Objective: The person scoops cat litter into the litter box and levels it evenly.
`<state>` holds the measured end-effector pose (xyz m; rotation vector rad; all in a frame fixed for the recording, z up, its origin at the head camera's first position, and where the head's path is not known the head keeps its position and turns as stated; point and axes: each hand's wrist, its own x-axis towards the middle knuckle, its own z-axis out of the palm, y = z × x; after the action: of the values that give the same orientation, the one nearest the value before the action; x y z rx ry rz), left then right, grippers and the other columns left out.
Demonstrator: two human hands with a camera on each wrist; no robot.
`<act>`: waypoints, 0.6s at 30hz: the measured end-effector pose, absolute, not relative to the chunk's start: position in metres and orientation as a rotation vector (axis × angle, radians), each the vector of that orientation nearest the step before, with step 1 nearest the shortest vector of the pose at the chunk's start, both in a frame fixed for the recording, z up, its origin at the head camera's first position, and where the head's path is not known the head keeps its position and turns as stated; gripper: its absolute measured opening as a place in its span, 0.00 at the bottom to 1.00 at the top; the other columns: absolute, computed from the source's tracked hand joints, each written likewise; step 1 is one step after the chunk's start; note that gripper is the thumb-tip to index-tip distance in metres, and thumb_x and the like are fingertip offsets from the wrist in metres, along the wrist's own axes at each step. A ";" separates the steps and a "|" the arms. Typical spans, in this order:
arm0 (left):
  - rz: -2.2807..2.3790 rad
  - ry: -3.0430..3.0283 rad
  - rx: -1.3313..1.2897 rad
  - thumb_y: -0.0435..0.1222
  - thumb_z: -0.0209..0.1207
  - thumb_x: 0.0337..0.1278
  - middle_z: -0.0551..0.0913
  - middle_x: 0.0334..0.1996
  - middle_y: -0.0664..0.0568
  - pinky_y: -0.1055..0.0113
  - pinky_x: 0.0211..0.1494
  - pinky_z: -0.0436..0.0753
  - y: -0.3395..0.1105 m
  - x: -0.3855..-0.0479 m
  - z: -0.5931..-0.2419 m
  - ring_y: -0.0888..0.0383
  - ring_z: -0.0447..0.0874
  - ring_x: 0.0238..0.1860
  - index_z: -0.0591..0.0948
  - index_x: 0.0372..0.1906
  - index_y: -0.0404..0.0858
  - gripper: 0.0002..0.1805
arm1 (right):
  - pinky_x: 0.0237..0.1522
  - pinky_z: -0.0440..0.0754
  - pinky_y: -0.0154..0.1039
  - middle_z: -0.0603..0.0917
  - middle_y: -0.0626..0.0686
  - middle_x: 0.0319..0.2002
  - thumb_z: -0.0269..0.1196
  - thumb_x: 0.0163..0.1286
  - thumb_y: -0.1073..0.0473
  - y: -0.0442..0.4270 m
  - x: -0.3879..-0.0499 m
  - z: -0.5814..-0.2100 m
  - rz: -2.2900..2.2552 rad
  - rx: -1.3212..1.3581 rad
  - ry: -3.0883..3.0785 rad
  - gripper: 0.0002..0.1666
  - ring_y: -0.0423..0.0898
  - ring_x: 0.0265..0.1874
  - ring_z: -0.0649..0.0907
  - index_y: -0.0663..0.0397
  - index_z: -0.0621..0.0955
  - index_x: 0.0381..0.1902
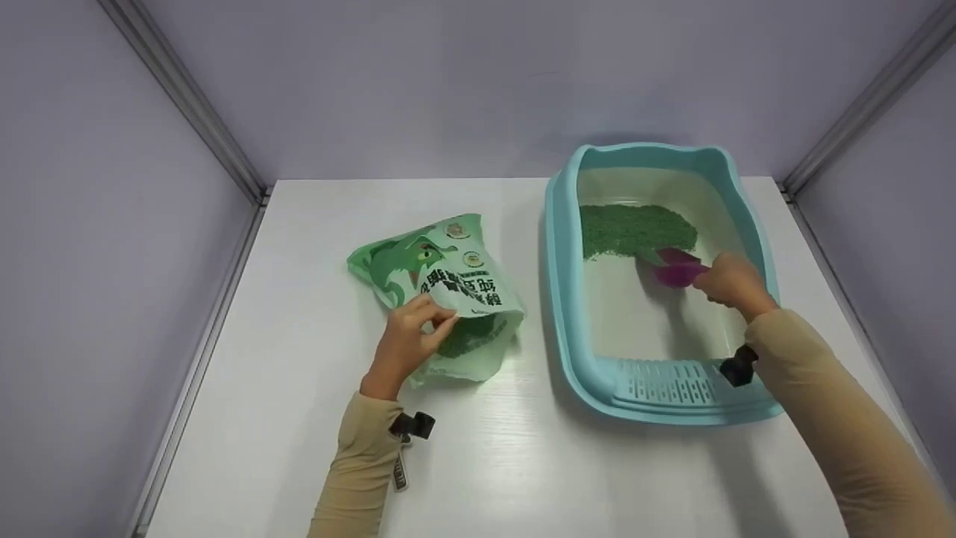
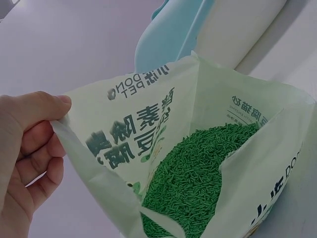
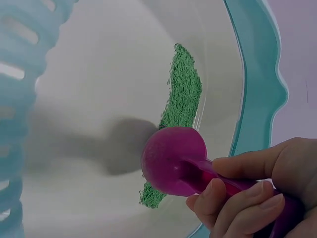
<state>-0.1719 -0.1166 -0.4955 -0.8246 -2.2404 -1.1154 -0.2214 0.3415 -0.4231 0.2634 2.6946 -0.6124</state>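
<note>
My left hand pinches the open rim of a pale green cat litter bag between thumb and fingers. Inside the bag, green litter pellets show in the left wrist view. In my right hand I grip the handle of a magenta scoop, held over a blue-rimmed litter box. The scoop is tilted, its rounded underside facing the right wrist camera; a blurred green patch shows at its lip in the head view. A bed of green pellets lies toward the back of the box floor.
The white table carries the bag at centre and the box at right. Grey walls enclose the back and sides. A slotted step forms the box's front edge. A small dark tag hangs by my left sleeve.
</note>
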 end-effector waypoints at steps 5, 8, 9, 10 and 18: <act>-1.128 -2.221 -0.837 0.25 0.68 0.47 0.78 0.21 0.46 0.64 0.25 0.83 -0.117 -0.172 -0.496 0.56 0.81 0.24 0.86 0.29 0.31 0.02 | 0.17 0.69 0.35 0.75 0.49 0.16 0.50 0.58 0.58 0.359 -0.210 -0.422 -0.525 0.350 2.751 0.12 0.45 0.17 0.73 0.60 0.74 0.23; -1.130 -2.218 -0.842 0.25 0.68 0.47 0.78 0.21 0.46 0.64 0.25 0.83 -0.117 -0.173 -0.496 0.56 0.81 0.24 0.86 0.29 0.31 0.02 | 0.16 0.69 0.35 0.74 0.52 0.17 0.49 0.58 0.58 0.363 -0.207 -0.420 -0.497 0.378 2.780 0.13 0.47 0.18 0.73 0.62 0.73 0.23; -1.129 -2.217 -0.843 0.25 0.68 0.47 0.78 0.21 0.46 0.64 0.25 0.83 -0.116 -0.173 -0.496 0.56 0.80 0.24 0.86 0.29 0.31 0.02 | 0.17 0.68 0.35 0.74 0.52 0.17 0.49 0.59 0.58 0.364 -0.206 -0.419 -0.499 0.382 2.782 0.13 0.47 0.18 0.73 0.63 0.73 0.23; -1.127 -2.219 -0.843 0.25 0.68 0.47 0.78 0.21 0.46 0.65 0.26 0.82 -0.116 -0.173 -0.496 0.57 0.80 0.24 0.86 0.29 0.31 0.02 | 0.17 0.69 0.36 0.74 0.51 0.17 0.49 0.59 0.57 0.364 -0.206 -0.419 -0.500 0.387 2.779 0.13 0.47 0.18 0.73 0.63 0.73 0.23; -1.121 -2.227 -0.838 0.24 0.67 0.47 0.78 0.21 0.47 0.71 0.26 0.80 -0.116 -0.173 -0.495 0.58 0.80 0.24 0.86 0.29 0.31 0.03 | 0.17 0.70 0.34 0.74 0.48 0.16 0.50 0.59 0.57 0.359 -0.208 -0.416 -0.548 0.400 2.708 0.14 0.42 0.16 0.72 0.65 0.75 0.29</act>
<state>-0.1729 -0.1161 -0.4951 -0.8383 -2.2268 -1.1209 -0.2076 0.3592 -0.4157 0.4001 2.7082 -0.5478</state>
